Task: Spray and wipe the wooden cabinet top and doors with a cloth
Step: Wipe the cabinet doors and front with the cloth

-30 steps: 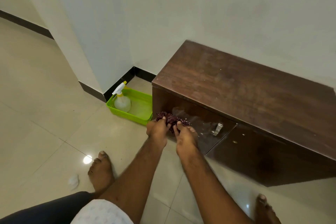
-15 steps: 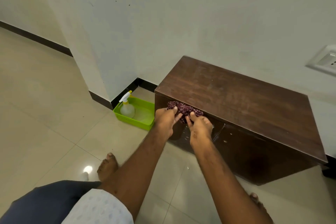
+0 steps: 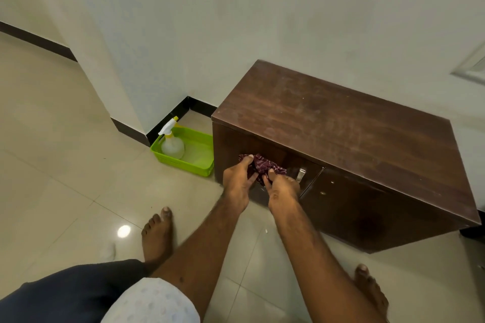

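A low dark wooden cabinet [image 3: 341, 123] stands against the wall, its top dusty and streaked. A crumpled maroon patterned cloth [image 3: 261, 165] is pressed on the left door [image 3: 231, 144], just left of a metal handle [image 3: 301, 173]. My left hand [image 3: 237, 181] grips the cloth's left side and my right hand [image 3: 282, 190] grips its right side. The right door [image 3: 367, 207] is closed. A clear spray bottle [image 3: 172, 143] with a white and yellow head stands in a green basket left of the cabinet.
The green plastic basket [image 3: 199, 162] sits on the tiled floor in the wall corner, touching the cabinet's left side. My bare feet [image 3: 157, 233] stand on the tiles in front. A wall socket [image 3: 472, 65] is at the far right.
The view has pulled back and tilted, showing the whole cabinet. Both hands with the cloth slid a little lower on the left door, uncovering the handle.
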